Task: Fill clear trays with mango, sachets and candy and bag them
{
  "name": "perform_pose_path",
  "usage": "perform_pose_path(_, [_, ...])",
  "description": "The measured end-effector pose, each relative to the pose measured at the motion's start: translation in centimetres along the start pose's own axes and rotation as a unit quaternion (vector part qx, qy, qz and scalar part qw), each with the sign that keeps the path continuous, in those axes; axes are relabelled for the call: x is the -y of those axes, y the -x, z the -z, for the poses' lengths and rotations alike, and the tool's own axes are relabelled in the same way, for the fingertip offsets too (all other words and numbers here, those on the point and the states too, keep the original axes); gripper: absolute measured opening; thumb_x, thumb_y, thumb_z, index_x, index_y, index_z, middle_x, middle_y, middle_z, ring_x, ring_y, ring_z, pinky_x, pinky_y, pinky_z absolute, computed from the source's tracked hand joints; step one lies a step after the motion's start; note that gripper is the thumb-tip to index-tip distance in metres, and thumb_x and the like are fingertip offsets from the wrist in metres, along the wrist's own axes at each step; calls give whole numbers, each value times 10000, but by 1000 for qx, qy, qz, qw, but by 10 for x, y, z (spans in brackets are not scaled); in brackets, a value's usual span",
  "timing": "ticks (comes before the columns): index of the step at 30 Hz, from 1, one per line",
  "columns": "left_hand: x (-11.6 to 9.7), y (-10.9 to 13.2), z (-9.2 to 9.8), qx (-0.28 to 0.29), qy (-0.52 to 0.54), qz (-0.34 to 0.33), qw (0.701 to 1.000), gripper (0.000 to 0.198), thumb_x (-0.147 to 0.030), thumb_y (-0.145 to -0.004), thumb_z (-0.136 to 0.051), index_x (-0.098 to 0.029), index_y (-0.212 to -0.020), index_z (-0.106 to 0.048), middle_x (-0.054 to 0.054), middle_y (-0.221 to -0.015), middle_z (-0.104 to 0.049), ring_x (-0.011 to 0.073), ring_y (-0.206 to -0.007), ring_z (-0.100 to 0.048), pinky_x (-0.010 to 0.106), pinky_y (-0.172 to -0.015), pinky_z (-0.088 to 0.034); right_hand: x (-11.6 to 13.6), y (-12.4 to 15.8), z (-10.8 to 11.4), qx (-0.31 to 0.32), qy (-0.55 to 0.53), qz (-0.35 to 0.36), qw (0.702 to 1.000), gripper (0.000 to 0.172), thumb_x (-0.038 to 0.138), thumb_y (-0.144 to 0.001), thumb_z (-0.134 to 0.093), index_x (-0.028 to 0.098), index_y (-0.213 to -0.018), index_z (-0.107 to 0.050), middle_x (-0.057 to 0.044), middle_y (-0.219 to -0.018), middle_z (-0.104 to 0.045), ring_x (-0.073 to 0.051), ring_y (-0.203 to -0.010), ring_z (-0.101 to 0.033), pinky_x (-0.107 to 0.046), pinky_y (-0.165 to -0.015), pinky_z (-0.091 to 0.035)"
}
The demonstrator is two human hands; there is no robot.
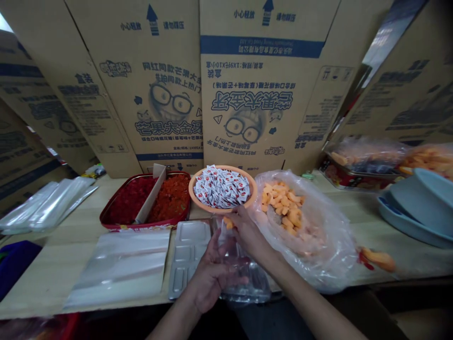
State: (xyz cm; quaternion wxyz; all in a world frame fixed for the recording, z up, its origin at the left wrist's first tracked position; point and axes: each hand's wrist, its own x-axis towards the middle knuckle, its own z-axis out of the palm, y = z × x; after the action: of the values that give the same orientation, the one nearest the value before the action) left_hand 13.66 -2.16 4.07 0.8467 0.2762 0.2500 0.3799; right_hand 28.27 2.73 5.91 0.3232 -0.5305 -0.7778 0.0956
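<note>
My left hand [212,276] holds a clear plastic bag [253,285], thumb on the near side and fingers seen through the film. At the top of the bag, my right hand [246,231] pinches an orange candy piece [228,223]. Beneath and to the left of the bag lies a grey compartment tray [182,255]. Right of my hands, a large open plastic bag [329,236] contains many orange pieces [283,203] like the one in my fingers. Just beyond them stands an orange bowl [191,189] full of small white printed packets [222,186].
A red divided tin [106,224] carries dark red and orange-red candies. Flat clear bags [123,264] lie at left, with more plastic sleeves [49,203] farther over. Cardboard boxes [170,85] wall the back. Blue basins [417,208] and another tin [339,172] occupy the right.
</note>
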Motion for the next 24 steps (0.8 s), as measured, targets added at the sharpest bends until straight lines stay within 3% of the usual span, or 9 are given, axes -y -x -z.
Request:
perform_pose_path(3, [-1,1,5,13,16,1,1000,867,6,-606,-594,-384,-1304,-258,66,-1358,-367,274,-1016,-572,429,-748,-516,1,4,0,60,-36,13,997,446,81,-766,-394,194,-1179,-516,-82,-1177,-501,-204,-1103,-451,-335,-948,-379])
perform_pose_path(7, [-2,3,10,17,34,-2,999,798,18,-636,-557,-362,-1282,-282,44,-1209,-490,252,-996,-581,478,-801,-487,5,10,15,135,23,15,991,502,410,-840,-471,179,-1285,-438,-125,-1322,-430,-287,-1211,-353,-451,-990,-297])
perform_pose_path(11, [-3,5,9,26,38,3,999,760,15,-651,-539,-348,-1273,-296,44,-1185,-503,273,-1049,-552,481,-818,-476,16,13,20,112,93,19,989,441,445,-891,-356,230,-1257,-477,-105,-1307,-447,-313,-1206,-333,-476,-933,-313])
perform_pose_path(16, [-2,5,9,16,34,6,999,755,17,-649,-541,-371,-1261,-329,34,-1250,-471,264,-1041,-561,499,-824,-469,13,11,15,82,115,52,989,419,451,-850,-450,269,-1224,-499,-71,-1239,-500,-282,-1092,-436,-422,-868,-356])
perform_pose_path(18, [-4,5,12,13,33,9,999,768,12,-638,-551,-379,-1261,-331,42,-1293,-446,275,-1057,-556,507,-839,-458,-7,6,19,26,114,23,993,340,383,-890,-383,261,-1166,-540,-58,-1130,-560,-231,-1029,-480,-366,-843,-381])
perform_pose_path(20, [-6,7,16,8,30,9,999,771,7,-635,-554,-389,-1258,-334,46,-1343,-405,283,-1078,-545,514,-858,-443,-42,2,31,-41,144,-64,987,354,266,-914,-283,174,-1074,-585,-101,-988,-588,-215,-923,-520,-335,-778,-408])
perform_pose_path(21, [-8,8,19,6,29,9,1000,763,5,-637,-553,-388,-1255,-340,47,-1362,-387,285,-1087,-540,518,-868,-435,-63,2,38,-79,195,-143,967,333,238,-901,-303,142,-1013,-602,-115,-941,-586,-218,-882,-530,-323,-745,-416])
perform_pose_path(22, [-10,9,22,3,28,8,1000,752,4,-640,-550,-384,-1252,-347,48,-1376,-373,286,-1093,-535,520,-875,-429,-84,4,45,-72,256,-198,943,287,205,-873,-355,112,-982,-604,-137,-937,-579,-235,-882,-532,-330,-740,-417])
perform_pose_path(24, [-14,13,27,-4,31,3,1000,730,3,-649,-542,-372,-1247,-356,49,-1391,-357,290,-1100,-530,526,-881,-422,-124,12,58,8,358,-276,892,263,148,-827,-412,78,-1007,-591,-192,-1007,-550,-270,-901,-539,-343,-705,-426])
